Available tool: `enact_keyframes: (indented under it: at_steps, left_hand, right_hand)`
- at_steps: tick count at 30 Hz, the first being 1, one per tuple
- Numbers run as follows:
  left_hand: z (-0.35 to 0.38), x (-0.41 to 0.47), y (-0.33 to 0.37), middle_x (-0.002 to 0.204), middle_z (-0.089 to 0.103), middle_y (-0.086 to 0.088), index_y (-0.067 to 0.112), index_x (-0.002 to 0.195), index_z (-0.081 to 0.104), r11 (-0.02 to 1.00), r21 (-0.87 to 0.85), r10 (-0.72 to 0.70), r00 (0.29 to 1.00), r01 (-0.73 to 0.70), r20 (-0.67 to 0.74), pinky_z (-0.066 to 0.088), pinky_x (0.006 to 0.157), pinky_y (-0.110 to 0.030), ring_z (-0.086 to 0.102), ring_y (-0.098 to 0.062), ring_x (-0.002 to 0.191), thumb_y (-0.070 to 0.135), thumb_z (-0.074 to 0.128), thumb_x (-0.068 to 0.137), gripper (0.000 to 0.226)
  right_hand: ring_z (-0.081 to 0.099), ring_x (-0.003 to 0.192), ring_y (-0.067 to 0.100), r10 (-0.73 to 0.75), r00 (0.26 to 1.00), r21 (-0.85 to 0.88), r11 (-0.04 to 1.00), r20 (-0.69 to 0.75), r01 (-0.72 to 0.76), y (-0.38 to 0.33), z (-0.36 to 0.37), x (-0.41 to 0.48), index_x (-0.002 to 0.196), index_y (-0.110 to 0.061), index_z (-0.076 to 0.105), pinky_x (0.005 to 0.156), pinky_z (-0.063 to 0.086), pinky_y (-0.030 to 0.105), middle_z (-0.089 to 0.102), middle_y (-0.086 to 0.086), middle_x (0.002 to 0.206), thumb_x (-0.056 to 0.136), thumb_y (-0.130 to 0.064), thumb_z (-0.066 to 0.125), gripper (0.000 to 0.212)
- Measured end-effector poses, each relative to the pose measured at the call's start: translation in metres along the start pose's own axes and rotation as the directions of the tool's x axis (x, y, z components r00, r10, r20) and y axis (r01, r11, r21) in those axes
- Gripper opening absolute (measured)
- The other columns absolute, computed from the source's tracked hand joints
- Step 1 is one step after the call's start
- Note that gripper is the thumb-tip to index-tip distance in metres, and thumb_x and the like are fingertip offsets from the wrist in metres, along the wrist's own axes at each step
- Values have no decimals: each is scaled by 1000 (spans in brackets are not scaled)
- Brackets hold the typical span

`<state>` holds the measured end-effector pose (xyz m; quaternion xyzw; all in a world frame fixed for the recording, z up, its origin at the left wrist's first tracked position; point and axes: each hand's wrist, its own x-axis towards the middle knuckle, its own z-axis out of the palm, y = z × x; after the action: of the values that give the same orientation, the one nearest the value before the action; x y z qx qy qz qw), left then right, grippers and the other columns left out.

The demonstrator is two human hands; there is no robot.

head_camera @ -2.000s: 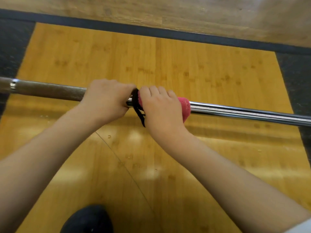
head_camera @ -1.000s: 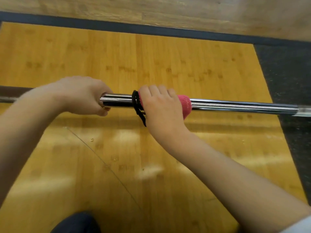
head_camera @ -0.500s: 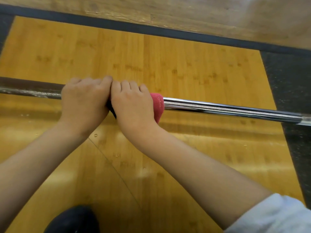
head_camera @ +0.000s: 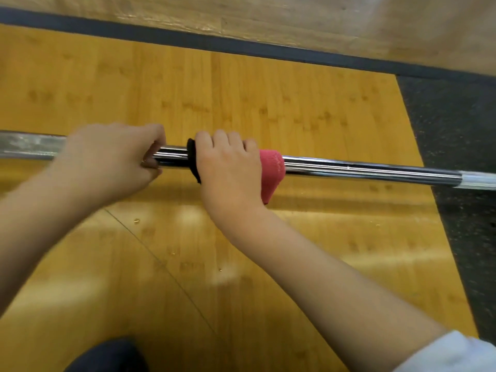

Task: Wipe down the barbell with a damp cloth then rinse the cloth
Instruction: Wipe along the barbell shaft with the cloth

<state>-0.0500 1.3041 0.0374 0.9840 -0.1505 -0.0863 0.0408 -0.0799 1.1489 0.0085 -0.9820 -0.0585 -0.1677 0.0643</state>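
Head view: fingers of the right hand [head_camera: 229,170] curl fully over the pink cloth [head_camera: 271,173], wrapping it around the barbell [head_camera: 370,170] at mid-frame; a black edge of the cloth shows at the knuckles' left side. Just beside it, the left hand [head_camera: 107,162] grips the bare shaft, fingers closed round it. Barbell's long axis runs from the left edge to the right edge, sloping slightly downward, above the yellow wooden platform [head_camera: 241,98].

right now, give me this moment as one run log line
step: wiping barbell | left hand: grips bare barbell | right hand: holds pink cloth wrapped round barbell | rinse: not yet done
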Motion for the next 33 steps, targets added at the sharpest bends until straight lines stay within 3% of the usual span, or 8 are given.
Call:
enact_keyframes:
  at_steps: [5, 13, 16, 19, 21, 25, 27, 33]
  left_hand:
    - [21, -18, 9, 64, 53, -16, 9, 72, 47, 992, 126, 76, 916, -28, -393, 30, 57, -39, 53, -36, 61, 2, 51, 71, 8]
    - [16, -6, 10, 45, 45, -15, 9, 61, 51, 993, 117, 14, 947, 25, -321, 9, 51, -21, 48, -33, 41, -7, 63, 62, 21]
    - [4, 10, 4, 60, 50, -1, 23, 75, 51, 997, 80, -22, 999, 19, 40, 24, 48, -26, 49, -28, 60, 23, 67, 81, 16]
    - [-20, 34, -4, 67, 62, 4, 25, 75, 57, 994, -105, 43, 865, 12, 500, 43, 61, -33, 57, -18, 67, 33, 77, 75, 21]
    - [-24, 36, -5, 65, 62, 3, 23, 75, 60, 985, -172, 85, 833, 12, 547, 44, 62, -34, 58, -18, 66, 30, 80, 73, 21]
    - [-4, 8, -4, 64, 56, 3, 27, 76, 54, 999, -26, 30, 997, -29, 69, 32, 51, -28, 53, -25, 63, 32, 72, 78, 19]
    - [10, -10, -2, 62, 56, -5, 16, 75, 56, 994, 16, 108, 963, -107, -247, 29, 52, -30, 54, -32, 59, 16, 69, 76, 14]
    - [24, -14, 7, 54, 50, -12, 12, 67, 44, 987, 161, 85, 894, -15, -439, 28, 52, -35, 48, -32, 52, -3, 51, 66, 17]
  right_hand:
    - [56, 63, 24, 4, 998, 42, 999, 57, -6, -45, 6, 10, 69, -16, 60, 62, 34, 35, 58, 2, 64, 81, -7, 35, 29]
    - [61, 80, 21, -113, 964, 8, 993, 240, 115, -10, -6, 5, 91, -18, 63, 66, 26, 29, 65, -2, 84, 68, -15, 69, 24]
    - [59, 83, 24, -33, 964, -21, 999, 264, 40, 19, -22, 0, 95, -15, 61, 67, 23, 30, 64, 1, 87, 66, -6, 71, 32]
    - [55, 96, 25, -82, 942, -20, 995, 324, 94, 33, -28, -3, 110, -15, 55, 73, 22, 30, 60, 1, 101, 79, -4, 61, 33]
    - [53, 97, 25, -55, 943, -68, 994, 327, 82, 30, -24, -1, 111, -16, 52, 74, 22, 31, 58, 1, 102, 85, -6, 56, 28]
    - [54, 64, 23, 34, 993, -127, 992, 111, -19, 8, -12, 1, 77, -16, 59, 62, 28, 32, 57, 0, 67, 74, -3, 43, 21]
    - [53, 58, 24, 16, 1000, -52, 999, -8, -16, -5, -2, 1, 69, -14, 59, 58, 32, 32, 55, 2, 60, 74, -3, 27, 35]
    - [53, 57, 23, -41, 999, 30, 999, -9, 41, -39, 7, 9, 66, -16, 58, 57, 31, 33, 55, 0, 58, 76, -3, 33, 30]
